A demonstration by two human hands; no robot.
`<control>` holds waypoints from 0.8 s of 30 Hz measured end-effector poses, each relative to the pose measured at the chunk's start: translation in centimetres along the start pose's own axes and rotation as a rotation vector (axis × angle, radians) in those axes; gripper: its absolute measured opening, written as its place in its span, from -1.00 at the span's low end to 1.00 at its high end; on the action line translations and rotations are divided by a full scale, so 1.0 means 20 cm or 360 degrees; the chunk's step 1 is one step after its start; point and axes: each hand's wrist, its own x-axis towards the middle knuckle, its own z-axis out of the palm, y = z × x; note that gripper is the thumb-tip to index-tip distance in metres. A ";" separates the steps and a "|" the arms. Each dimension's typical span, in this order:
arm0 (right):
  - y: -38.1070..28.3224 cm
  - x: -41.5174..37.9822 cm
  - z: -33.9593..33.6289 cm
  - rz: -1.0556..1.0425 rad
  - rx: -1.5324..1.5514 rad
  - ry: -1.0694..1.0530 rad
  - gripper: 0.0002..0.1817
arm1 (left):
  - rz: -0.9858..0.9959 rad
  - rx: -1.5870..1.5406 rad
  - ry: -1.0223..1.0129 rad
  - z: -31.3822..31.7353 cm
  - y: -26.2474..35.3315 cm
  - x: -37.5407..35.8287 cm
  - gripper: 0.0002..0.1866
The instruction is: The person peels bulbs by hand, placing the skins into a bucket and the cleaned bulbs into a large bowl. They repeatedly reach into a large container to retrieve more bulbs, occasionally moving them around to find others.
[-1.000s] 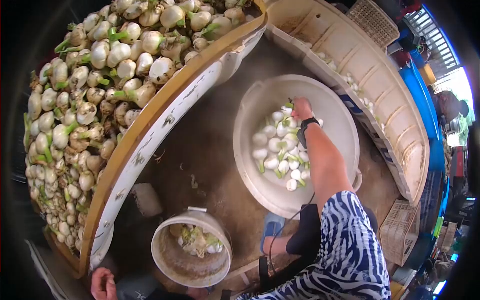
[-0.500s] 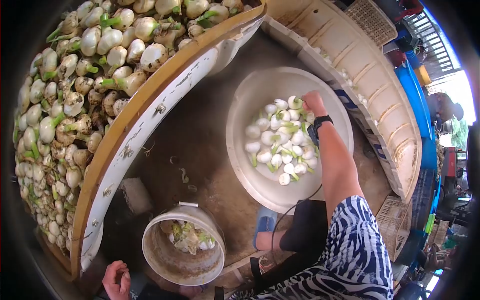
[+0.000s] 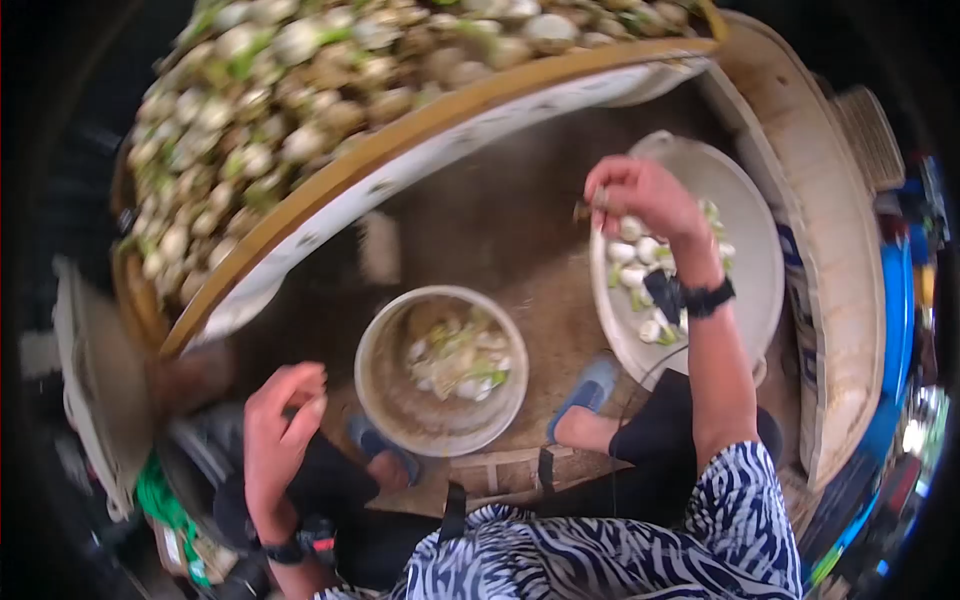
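My right hand (image 3: 650,200) is raised over the left rim of the big pale basin (image 3: 765,215), its fingers bent round something small and brownish that I cannot make out. White bulbs with green stems (image 3: 640,262) lie in that basin. To the left, my left hand (image 3: 283,420) hangs in the air beside the round bucket (image 3: 370,400); its fingers curl loosely and nothing shows between them. Trimmings and pale scraps (image 3: 455,360) lie inside the bucket. Behind it, a large heap of untrimmed bulbs (image 3: 300,100) fills a container with a yellow-brown rim (image 3: 430,103).
A long pale trough (image 3: 825,250) runs along the right side, with a crate (image 3: 868,135) behind it. A block (image 3: 380,248) rests on the brown floor. My slippered feet (image 3: 590,395) are near the bucket. At the far left is a grey container (image 3: 105,390).
The view has swung left. My right hand has left the bulbs in the basin and come up to its left rim, holding something small. My left hand has risen beside the bucket.
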 end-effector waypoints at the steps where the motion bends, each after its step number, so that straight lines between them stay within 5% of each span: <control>1: 0.01 0.03 0.19 0.0093 0.0009 -0.0109 -0.88 | 0.0025 -0.0020 -0.0011 -0.02 0.00 -0.02 -0.72; 4: 0.20 0.12 0.72 0.0253 -0.0317 -0.0621 -0.77 | 0.0065 -0.0190 -0.0047 -0.04 -0.02 -0.06 -0.70; 5: 0.37 0.13 0.84 -0.0199 -0.1350 -0.0576 -0.61 | 0.0096 -0.0190 -0.0121 -0.06 0.01 -0.07 -0.71; 6: 0.28 0.10 0.98 0.0153 -0.1943 -0.0551 -0.45 | 0.0185 -0.0133 -0.0162 -0.08 0.01 -0.08 -0.71; 9: -0.06 0.10 1.13 -0.0185 -0.1833 -0.0267 -0.49 | 0.0356 -0.0067 -0.0168 -0.10 -0.05 -0.09 -0.70; 11: -0.32 0.19 1.19 -0.0829 -0.1676 0.0017 -0.66 | 0.0455 -0.0065 -0.0170 -0.10 -0.12 -0.08 -0.70; 15: -0.73 0.69 1.24 -0.0957 -0.1888 0.0161 -0.72 | 0.0418 -0.0480 -0.0153 -0.14 -0.19 -0.07 -0.69; 17: -0.73 0.99 1.20 -0.1067 -0.2383 0.0182 -0.74 | 0.0156 -0.0744 -0.0145 -0.15 -0.22 -0.08 -0.70; 20: -0.66 1.25 1.12 -0.0580 -0.2845 -0.0269 -0.65 | 0.0193 -0.0601 0.0029 -0.17 -0.24 -0.07 -0.72; 23: -0.61 1.27 1.19 -0.0648 -0.3093 -0.0375 -0.66 | 0.0274 -0.0654 -0.0016 -0.17 -0.25 -0.08 -0.73; 24: -0.58 1.30 1.21 -0.0343 -0.3292 -0.0423 -0.69 | 0.0274 -0.0663 -0.0024 -0.15 -0.26 -0.09 -0.73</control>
